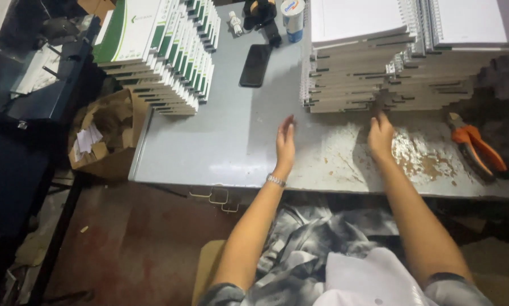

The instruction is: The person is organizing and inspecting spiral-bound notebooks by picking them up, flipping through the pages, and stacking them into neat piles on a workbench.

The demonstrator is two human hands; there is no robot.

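Hands (285, 141) before notebook stacks (356, 73), pliers (474, 148)

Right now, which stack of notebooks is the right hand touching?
The middle stack, with white covers and spiral bindings. The right hand reaches its lower edge; the green-and-white stack lies far left.

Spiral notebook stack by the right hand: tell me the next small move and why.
Probably close the right hand on the bottom books of the spiral notebook stack: its fingertips already touch the stack's lower front edge, while the left hand hovers open over the bare table.
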